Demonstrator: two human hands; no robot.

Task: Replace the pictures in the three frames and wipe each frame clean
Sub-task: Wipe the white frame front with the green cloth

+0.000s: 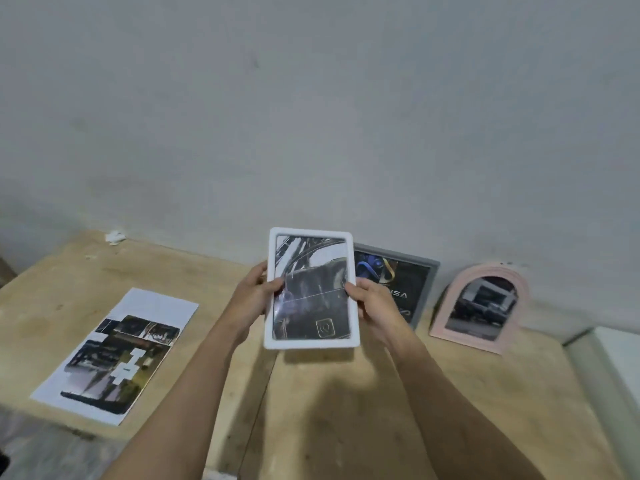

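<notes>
Both hands, left hand (254,292) & right hand (372,301), clamp white frame (311,342) btwn them; flip it w/ thumbs off the glass.

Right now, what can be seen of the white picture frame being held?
The white picture frame is a portrait rectangle with rounded corners and a plain, plastic-looking border. It holds a dark, mostly black-and-white picture behind a glossy, reflective pane. It is held above the wooden table, front toward the camera, top tipped away. The left hand grips its left edge and the right hand its right edge, thumbs on the front.
</notes>
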